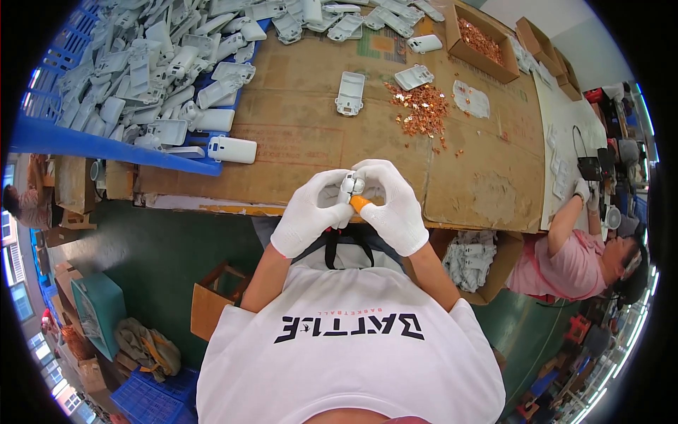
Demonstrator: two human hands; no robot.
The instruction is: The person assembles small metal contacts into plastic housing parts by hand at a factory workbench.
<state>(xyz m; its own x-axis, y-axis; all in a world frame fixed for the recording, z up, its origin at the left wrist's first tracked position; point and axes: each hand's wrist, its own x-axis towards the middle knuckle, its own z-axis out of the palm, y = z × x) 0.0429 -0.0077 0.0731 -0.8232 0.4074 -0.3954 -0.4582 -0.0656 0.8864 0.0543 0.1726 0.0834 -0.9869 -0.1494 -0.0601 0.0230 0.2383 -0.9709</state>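
1. Both gloved hands meet above the near edge of the cardboard-covered surface (296,141); the left hand (311,212) and right hand (395,208) each have their grip clamped on a small white plastic casing (352,186).
2. An orange piece (360,203) shows just beneath it.
3. Farther out lie copper bits (422,109) and a blue crate of white casings (148,63).

blue crate of white casings (148,78) | copper parts pile (422,109) | cardboard box (480,42) | seated co-worker (565,265)

Head-worn fisheye looks steeply down, close over workbench (296,134)
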